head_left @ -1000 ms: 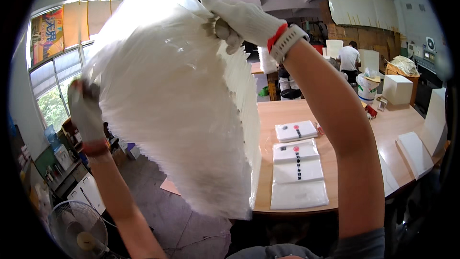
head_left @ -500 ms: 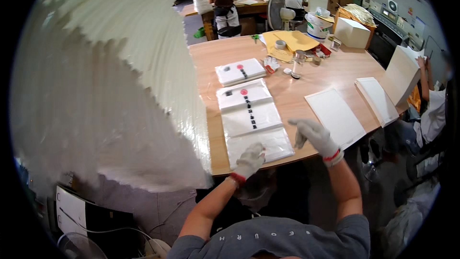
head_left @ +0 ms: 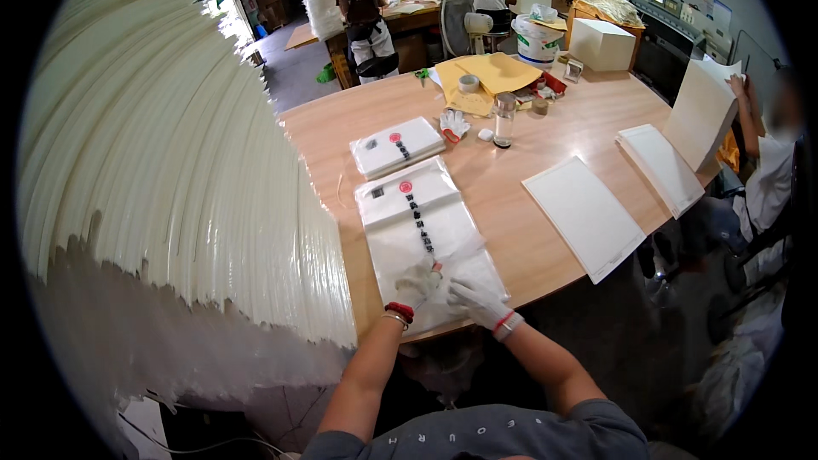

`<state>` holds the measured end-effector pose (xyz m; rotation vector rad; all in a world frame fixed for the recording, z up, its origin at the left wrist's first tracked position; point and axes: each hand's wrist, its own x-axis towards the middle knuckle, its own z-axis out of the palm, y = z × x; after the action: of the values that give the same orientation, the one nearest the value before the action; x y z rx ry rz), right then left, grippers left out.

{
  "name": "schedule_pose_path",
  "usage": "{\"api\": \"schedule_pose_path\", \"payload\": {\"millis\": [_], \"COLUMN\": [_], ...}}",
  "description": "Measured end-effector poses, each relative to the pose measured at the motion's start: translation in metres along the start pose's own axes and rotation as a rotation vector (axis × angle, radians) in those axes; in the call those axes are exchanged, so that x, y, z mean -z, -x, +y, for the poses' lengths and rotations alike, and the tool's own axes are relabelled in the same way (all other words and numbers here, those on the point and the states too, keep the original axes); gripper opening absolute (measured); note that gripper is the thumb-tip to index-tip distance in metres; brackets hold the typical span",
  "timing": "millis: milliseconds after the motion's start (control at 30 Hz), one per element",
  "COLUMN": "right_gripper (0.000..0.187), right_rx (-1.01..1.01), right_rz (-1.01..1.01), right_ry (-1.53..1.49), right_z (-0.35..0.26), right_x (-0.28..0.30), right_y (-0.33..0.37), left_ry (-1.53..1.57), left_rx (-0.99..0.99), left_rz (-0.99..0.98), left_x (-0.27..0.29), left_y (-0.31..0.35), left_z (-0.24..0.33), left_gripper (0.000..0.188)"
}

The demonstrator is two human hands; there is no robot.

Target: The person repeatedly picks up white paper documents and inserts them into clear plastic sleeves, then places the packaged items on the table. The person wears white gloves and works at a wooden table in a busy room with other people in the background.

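Note:
A stack of flat clear-white plastic bags (head_left: 452,213) with a red round mark and a column of black characters lies in front of me at the table's near edge. My left hand (head_left: 417,284), in a white glove with a bare fingertip showing, is closed on the top plastic bag near its lower end. Beside it, to the right, my gloved right hand (head_left: 477,302) reaches over the same bag with its fingers stretched out to the left. A smaller folded pile of printed bags (head_left: 397,147) lies just beyond.
A tall stack of white sheets in film (head_left: 196,179) rises at the left. White panels (head_left: 588,217) lie to the right, near a co-worker's hands (head_left: 740,85) at a white block (head_left: 699,111). A glass jar (head_left: 504,119), spare glove (head_left: 454,125) and yellow envelopes (head_left: 494,77) stand farther back.
My right hand has come left and down from beside the bags onto them, close to my left hand. The left hand has closed on the top bag. The view has shifted.

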<state>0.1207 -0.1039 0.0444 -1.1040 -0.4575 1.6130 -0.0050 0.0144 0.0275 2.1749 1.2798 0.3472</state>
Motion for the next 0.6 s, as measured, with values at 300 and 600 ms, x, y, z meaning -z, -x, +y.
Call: {"api": "schedule_pose_path", "payload": {"millis": [300,600], "right_gripper": [0.031,0.023], "right_rx": [0.596,0.812], "right_rz": [0.540,0.281], "right_ry": [1.467,1.174], "right_z": [-0.006,-0.006], "right_x": [0.058,-0.014], "right_y": [-0.014,-0.056], "left_ry": [1.091,0.759], "left_rx": [0.105,-0.022], "left_rz": [0.270,-0.056], "left_x": [0.032,0.086], "left_y": [-0.029,0.005], "left_z": [-0.013,0.089], "left_gripper": [0.007,0.035]}}
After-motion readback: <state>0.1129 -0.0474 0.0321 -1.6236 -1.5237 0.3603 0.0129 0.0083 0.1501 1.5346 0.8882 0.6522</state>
